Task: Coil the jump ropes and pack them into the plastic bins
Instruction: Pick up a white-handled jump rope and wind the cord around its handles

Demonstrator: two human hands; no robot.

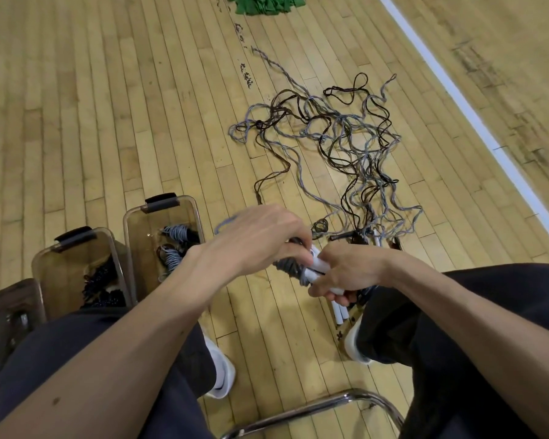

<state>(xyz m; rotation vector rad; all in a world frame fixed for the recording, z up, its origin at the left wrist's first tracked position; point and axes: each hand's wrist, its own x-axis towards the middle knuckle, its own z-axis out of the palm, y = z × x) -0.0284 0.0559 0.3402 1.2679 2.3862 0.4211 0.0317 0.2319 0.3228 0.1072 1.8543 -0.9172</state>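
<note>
Grey rope (286,267) sits wound in a bundle between our hands. Our left hand (260,236) pinches the wrap; our right hand (349,270) curls round the white handles (318,265). The bin (143,226) with grey coils lies to the left, nearer our left hand.

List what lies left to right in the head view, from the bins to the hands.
Bin holding dark ropes → bin holding grey coils → left hand → grey jump rope → right hand.
</note>
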